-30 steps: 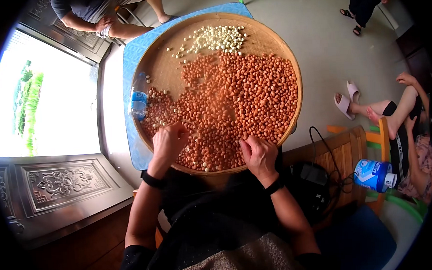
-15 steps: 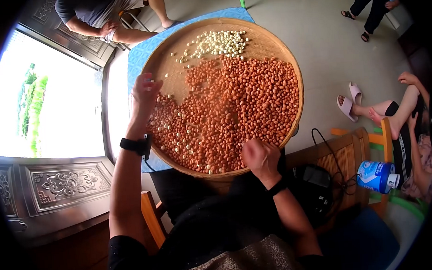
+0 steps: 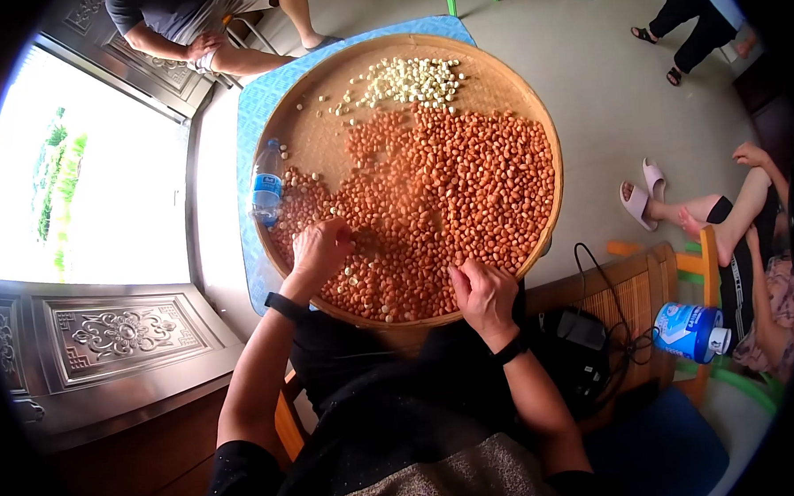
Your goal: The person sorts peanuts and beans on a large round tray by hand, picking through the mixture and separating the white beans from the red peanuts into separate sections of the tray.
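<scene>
A round woven tray (image 3: 317, 132) holds a broad layer of reddish-brown seeds (image 3: 491, 168), which look like lotus seeds. Peeled pale seeds (image 3: 412, 81) form a pile at its far side, and some are scattered among the brown ones. Over the brown seeds at the near left is my left hand (image 3: 320, 253), its fingers curled together; anything in them is hidden. My right hand (image 3: 486, 299) is at the near right rim, thumb against bent fingers, and whatever it may hold cannot be made out.
A water bottle (image 3: 267, 183) lies at the tray's left edge. Beneath the tray is a blue-covered table (image 3: 249, 104). A wooden bench (image 3: 642, 277) on the right bears a black bag (image 3: 579, 351) and a blue container (image 3: 691, 328). Other people are around the table.
My left hand has come from the tray's left rim down and right onto the brown seeds, uncovering the water bottle. My right hand stays near the rim, slightly turned.
</scene>
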`<state>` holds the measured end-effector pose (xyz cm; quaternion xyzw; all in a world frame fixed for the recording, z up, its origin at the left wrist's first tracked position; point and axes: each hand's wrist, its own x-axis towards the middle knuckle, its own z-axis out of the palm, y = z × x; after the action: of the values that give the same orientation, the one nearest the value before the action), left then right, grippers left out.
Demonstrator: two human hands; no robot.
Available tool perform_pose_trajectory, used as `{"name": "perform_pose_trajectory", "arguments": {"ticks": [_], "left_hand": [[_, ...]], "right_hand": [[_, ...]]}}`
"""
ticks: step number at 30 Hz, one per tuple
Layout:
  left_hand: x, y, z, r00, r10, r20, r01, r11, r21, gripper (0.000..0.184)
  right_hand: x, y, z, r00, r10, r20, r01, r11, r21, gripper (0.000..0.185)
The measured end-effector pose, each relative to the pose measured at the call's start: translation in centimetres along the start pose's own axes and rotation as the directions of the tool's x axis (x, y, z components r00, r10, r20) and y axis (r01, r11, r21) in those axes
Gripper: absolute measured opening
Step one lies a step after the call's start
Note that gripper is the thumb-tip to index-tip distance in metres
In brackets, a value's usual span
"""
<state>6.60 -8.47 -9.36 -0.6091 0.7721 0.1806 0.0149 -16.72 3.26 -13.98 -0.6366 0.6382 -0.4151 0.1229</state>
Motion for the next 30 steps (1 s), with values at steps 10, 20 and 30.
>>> {"name": "perform_pose_trajectory", "arguments": {"ticks": [10,20,30], "left_hand": [[-1.0,1.0,0.1,0.989,0.091,-0.12,-0.096,0.995,-0.038,0.01],[4.0,-2.2,-4.0,0.898,-0.302,-0.321,0.037,0.777,-0.628,0.025],[3.4,-2.1,-0.5,0.979,-0.068,-0.195,0.049,0.994,-0.101,0.014]], "right_hand": [[0.0,-0.1,-0.2,1.0,-0.001,0.018,0.002,1.0,-0.025,0.021],[-0.4,0.5,0.5,0.999,-0.011,-0.033,0.011,1.0,-0.009,0.019],[-0.4,0.2,0.3,1.0,-0.018,-0.016,0.017,0.999,-0.029,0.018]]}}
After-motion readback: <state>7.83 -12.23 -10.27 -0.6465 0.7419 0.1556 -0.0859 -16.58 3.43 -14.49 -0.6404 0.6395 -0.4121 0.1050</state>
